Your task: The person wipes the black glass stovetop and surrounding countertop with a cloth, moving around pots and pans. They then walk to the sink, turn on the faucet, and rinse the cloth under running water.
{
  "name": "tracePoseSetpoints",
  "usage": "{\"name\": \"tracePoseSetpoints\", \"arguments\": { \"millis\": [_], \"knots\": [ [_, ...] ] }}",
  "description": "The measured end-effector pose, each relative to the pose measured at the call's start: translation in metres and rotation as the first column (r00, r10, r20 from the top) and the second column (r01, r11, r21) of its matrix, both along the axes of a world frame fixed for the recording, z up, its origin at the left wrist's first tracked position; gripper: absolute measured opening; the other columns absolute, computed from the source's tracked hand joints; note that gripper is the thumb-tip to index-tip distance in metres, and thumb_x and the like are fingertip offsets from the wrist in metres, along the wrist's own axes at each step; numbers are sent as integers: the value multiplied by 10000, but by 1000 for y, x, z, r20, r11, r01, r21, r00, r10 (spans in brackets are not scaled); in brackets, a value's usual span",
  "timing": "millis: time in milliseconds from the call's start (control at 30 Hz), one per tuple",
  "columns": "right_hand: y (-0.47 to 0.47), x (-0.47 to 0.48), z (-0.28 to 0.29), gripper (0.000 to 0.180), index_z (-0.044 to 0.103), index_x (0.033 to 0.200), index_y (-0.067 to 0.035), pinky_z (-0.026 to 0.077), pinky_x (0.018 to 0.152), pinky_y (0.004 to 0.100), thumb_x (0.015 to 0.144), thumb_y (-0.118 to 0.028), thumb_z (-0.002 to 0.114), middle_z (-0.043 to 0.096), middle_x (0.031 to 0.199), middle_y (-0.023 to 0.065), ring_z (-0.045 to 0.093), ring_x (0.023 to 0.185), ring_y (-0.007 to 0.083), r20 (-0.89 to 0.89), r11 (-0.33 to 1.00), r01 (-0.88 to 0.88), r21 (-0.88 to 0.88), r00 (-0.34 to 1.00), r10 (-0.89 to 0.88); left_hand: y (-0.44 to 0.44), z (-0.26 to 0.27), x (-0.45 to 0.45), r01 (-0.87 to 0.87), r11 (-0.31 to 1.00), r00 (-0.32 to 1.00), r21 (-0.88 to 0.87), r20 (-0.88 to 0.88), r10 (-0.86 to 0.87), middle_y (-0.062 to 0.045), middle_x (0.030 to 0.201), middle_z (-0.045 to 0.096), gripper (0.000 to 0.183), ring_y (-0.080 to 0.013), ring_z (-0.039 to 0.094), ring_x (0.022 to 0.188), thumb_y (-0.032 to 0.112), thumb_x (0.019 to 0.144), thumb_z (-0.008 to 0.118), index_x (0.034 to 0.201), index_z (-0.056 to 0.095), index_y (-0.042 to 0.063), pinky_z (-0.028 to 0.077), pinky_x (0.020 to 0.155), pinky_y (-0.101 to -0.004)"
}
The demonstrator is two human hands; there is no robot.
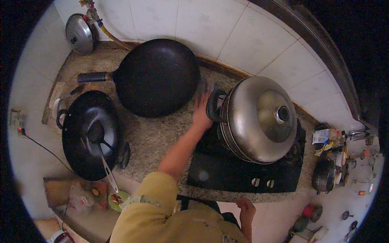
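My left hand (203,107) reaches over the granite counter, into the gap between a black frying pan (156,79) and a lidded steel steamer pot (255,121). Its fingers are straight, apart and blurred; they lie close to the pan's right rim, and whether they touch it cannot be told. Beside that hand juts the pot's dark side handle (214,104). The pot sits over a black glass gas hob (231,176). Low down, my right hand (246,208) hangs by the counter's front edge with fingers loosely curled; its palm is hidden.
A black wok (77,145) with a ladle (106,168) in it stands left. Below it are a green bowl (115,202) of food and plastic bags (80,199). A yellow gas hose (114,38) runs behind the pan. A dark pot (322,176) and packets (326,141) sit far right.
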State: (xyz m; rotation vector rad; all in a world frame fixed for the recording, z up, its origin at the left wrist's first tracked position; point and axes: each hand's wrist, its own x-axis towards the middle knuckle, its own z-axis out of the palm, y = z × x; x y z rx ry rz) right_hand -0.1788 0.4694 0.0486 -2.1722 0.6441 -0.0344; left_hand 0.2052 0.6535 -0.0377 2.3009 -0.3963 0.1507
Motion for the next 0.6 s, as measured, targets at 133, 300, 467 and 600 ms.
{"name": "tracePoseSetpoints", "arguments": {
  "millis": [133,300,467,600],
  "knots": [
    [-2,2,-9,172,584,867,17,459,598,257,851,-125,488,581,668,85,542,620,124,-40,995,72,67,997,-70,32,30,-130,19,959,999,283,30,-29,-168,1303,296,446,-325,301,1194,167,742,552,1180,468,162,238,978,-454],
    [-6,-2,-21,171,583,887,16,470,597,251,847,-117,483,590,705,81,563,642,128,-21,997,13,82,1000,-12,60,40,-192,57,983,988,172,-148,-31,-174,1269,349,350,-333,355,1156,134,742,547,1088,559,176,250,975,-455],
    [-2,-5,-15,167,578,916,30,485,613,259,835,-61,465,599,745,91,583,671,145,-142,987,131,98,983,-116,26,21,-88,14,948,1000,318,-23,-7,-181,1171,433,319,-322,419,1077,133,766,493,1071,568,186,305,934,-468],
    [5,-17,-4,199,575,910,51,484,637,285,806,-101,500,607,770,121,590,691,177,-149,925,313,215,947,-285,13,15,14,237,939,971,-248,85,-223,-156,1168,440,313,-330,433,1052,218,793,459,1096,534,191,309,916,-465]
  ]
}}
